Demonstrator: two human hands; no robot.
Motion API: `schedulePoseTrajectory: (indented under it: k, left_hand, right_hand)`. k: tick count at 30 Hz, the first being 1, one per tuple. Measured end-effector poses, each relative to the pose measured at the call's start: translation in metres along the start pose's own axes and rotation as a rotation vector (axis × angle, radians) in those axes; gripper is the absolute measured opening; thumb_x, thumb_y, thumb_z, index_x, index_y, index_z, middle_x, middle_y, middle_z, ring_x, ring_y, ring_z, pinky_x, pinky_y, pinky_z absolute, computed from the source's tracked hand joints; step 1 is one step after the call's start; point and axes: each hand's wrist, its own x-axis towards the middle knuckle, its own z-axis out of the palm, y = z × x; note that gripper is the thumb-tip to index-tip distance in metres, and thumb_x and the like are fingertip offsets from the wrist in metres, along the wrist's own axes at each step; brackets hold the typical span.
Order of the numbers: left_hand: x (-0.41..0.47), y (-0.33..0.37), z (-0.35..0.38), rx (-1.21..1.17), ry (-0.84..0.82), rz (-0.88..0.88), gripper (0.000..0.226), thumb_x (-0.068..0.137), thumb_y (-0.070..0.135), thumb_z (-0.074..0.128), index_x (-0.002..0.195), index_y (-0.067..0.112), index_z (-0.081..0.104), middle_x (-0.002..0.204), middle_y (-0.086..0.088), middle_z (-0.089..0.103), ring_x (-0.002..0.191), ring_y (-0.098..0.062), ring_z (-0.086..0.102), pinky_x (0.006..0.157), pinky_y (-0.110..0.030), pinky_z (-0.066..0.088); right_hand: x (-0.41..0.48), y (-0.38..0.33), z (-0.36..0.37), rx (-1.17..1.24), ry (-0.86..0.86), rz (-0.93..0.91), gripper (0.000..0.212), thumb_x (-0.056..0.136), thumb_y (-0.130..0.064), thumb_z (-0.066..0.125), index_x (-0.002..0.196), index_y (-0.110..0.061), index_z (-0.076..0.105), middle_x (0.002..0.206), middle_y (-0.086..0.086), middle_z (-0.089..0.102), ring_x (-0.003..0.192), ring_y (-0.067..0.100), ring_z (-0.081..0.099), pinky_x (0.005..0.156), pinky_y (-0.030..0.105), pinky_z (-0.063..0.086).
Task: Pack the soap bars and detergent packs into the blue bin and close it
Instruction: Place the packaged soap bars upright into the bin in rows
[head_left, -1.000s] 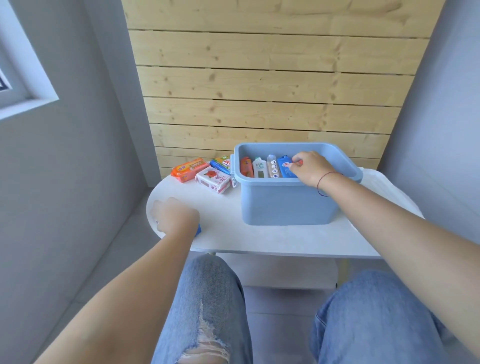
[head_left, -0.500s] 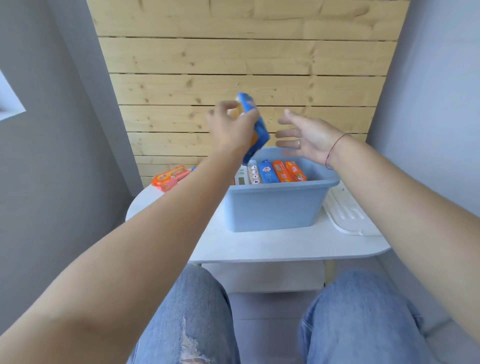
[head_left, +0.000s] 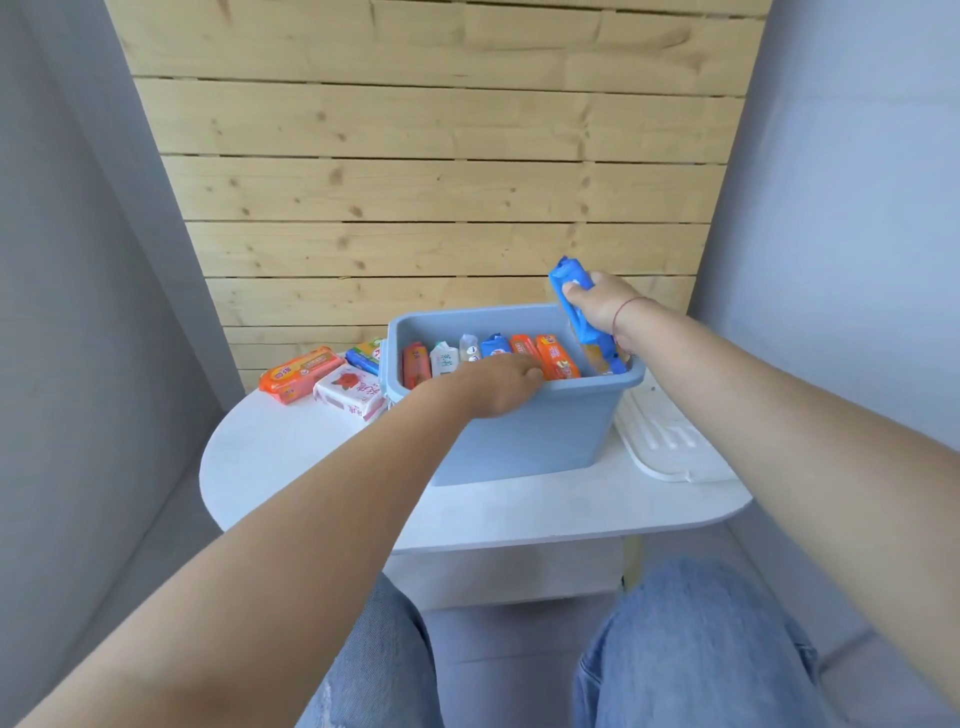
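The blue bin (head_left: 524, 436) stands open on the white table (head_left: 322, 467), with several soap bars and packs (head_left: 556, 358) upright in a row inside. My right hand (head_left: 597, 304) is shut on a blue and orange detergent pack (head_left: 582, 312), held on end at the bin's right end with its lower part inside. My left hand (head_left: 506, 384) rests on the bin's front rim, fingers curled over the edge. Left of the bin lie an orange pack (head_left: 301, 375), a white and pink soap pack (head_left: 350, 392) and a blue and yellow pack (head_left: 366, 356).
The white lid (head_left: 670, 441) lies flat on the table to the right of the bin. A wooden slat wall stands right behind the table. Grey walls close in on both sides. My knees in jeans are below the table's front edge.
The blue pack passed from my left hand to my right, which lowered it into the bin's right end. My left hand dropped to the bin's front rim.
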Motion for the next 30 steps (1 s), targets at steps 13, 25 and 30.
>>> schedulePoseTrajectory:
  k: [13,25,30]
  left_hand:
    - [0.003,-0.003,0.000,0.156,-0.092,0.072,0.039,0.103,0.018,0.019,0.119,-0.002,0.048,0.132,-0.016,0.049,0.123,-0.030,0.043,0.099,-0.032,0.032]
    - [0.031,-0.044,-0.033,0.267,0.090,-0.161,0.042,0.100,0.024,0.023,0.132,0.005,0.041,0.142,-0.016,0.040,0.133,-0.032,0.034,0.109,-0.041,0.024]
    - [0.039,-0.049,-0.038,0.222,-0.013,-0.187,0.040,0.097,0.030,0.015,0.115,0.014,0.048,0.136,-0.010,0.050,0.124,-0.028,0.043,0.108,-0.043,0.026]
  right_hand:
    - [0.004,0.023,0.032,-0.660,-0.031,0.064,0.013,0.089,-0.004,0.052,0.096,0.000,0.062,0.122,0.017,0.062,0.097,0.030,0.057,0.073,0.028,0.036]
    - [0.025,0.016,0.036,-0.650,-0.151,-0.244,0.041,0.095,-0.023,0.045,0.134,-0.015,0.051,0.141,0.010,0.048,0.129,0.030,0.045,0.106,0.039,0.039]
    - [0.035,0.028,0.057,-0.656,-0.331,-0.247,0.055,0.096,-0.048,0.031,0.149,-0.036,0.021,0.158,0.000,0.026,0.142,0.029,0.028,0.113,0.051,0.027]
